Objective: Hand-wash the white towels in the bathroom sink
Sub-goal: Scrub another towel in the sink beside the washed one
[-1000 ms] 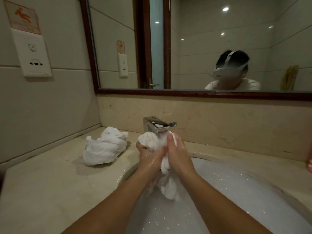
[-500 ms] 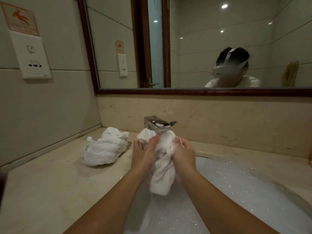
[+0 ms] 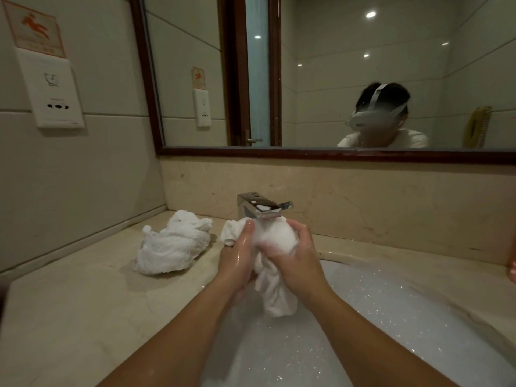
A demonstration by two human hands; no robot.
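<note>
Two hands, left hand and right hand, curl round one sudsy white towel above the foamy sink, under the tap; likely sodden, limp, slippery, best gripped at its bunched middle; second towel lies on the worktop.

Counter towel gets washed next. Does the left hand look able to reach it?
Likely yes: the crumpled towel lies just beside the left hand, nothing between, though that hand now grips the soapy towel.
</note>
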